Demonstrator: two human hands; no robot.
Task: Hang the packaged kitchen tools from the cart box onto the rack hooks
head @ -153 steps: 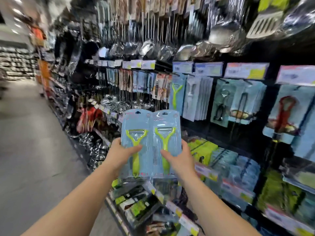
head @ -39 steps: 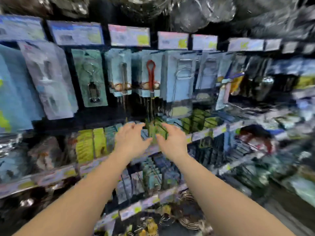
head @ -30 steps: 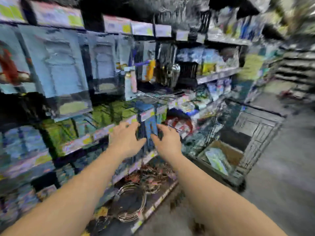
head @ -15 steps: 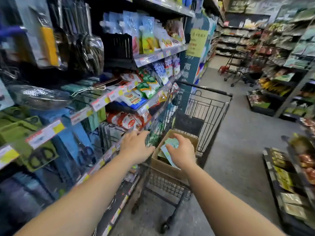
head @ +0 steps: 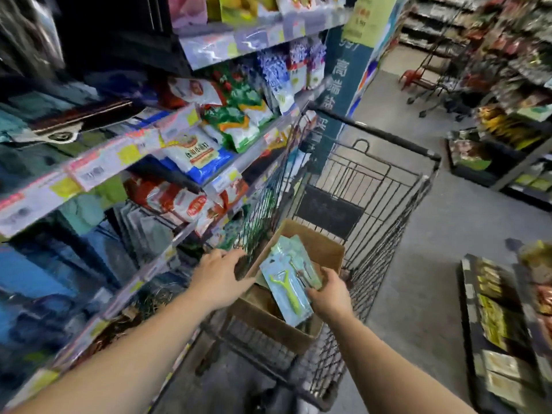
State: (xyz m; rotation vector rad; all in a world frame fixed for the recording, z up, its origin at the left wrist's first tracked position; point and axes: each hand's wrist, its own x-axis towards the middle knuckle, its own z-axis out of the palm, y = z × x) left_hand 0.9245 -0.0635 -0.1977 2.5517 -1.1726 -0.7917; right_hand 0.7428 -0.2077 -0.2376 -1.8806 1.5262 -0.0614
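Observation:
A brown cardboard box [head: 316, 249] sits inside the black wire cart [head: 385, 210]. Light-blue packaged peelers with green handles [head: 285, 286] stand tilted in the box. My right hand [head: 327, 294] grips the right edge of these packages, lifting the front one. My left hand [head: 219, 274] reaches toward the box's left wall with its fingers stretched out, holding nothing. The rack hooks are out of view.
Shelves of bagged goods [head: 197, 150] with price strips run along the left, close to the cart. Grey floor [head: 442, 240] lies to the right. Low displays [head: 501, 318] stand at the right edge, and another cart [head: 433, 73] stands far down the aisle.
I turned from the tool rack to the cart. Both hands, empty after the earlier two peelers, came down to the box; my right hand now grips packages there.

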